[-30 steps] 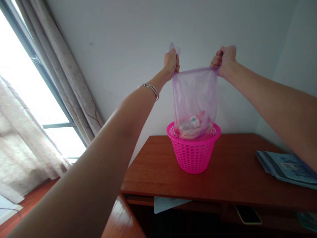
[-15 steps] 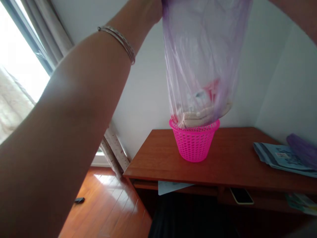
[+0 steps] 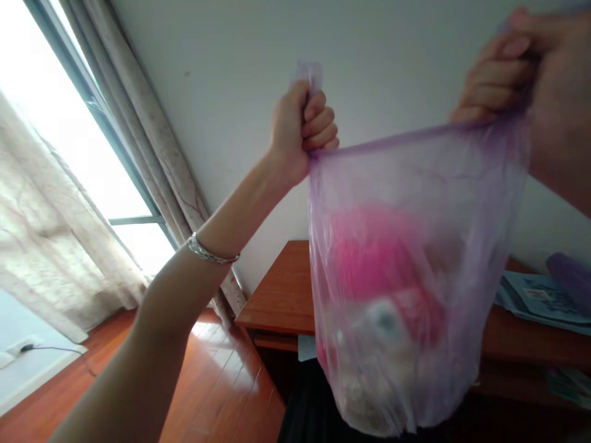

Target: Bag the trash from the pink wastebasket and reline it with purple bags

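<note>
My left hand (image 3: 300,126) grips one top corner of a translucent purple plastic bag (image 3: 415,277), and a bracelet-wearing wrist runs down from it. My right hand (image 3: 508,77) is shut on the opposite side, close to the camera, and holds the bag's mouth stretched between them. Crumpled pale items (image 3: 378,363) with some red on them sag in the bottom of the bag. Behind the film, a pink mesh basket (image 3: 369,252) shows as a blurred patch, mostly hidden by the bag.
A reddish wooden desk (image 3: 277,301) stands behind the bag, with blue printed booklets (image 3: 540,298) and a purple object (image 3: 570,277) at its right. Long curtains (image 3: 152,160) hang beside a bright window. A polished wooden floor (image 3: 221,369) lies below.
The bag now hangs nearer the camera and in front of the basket, covering it. Both hands are in view again, spread wide with the bag's mouth stretched taut.
</note>
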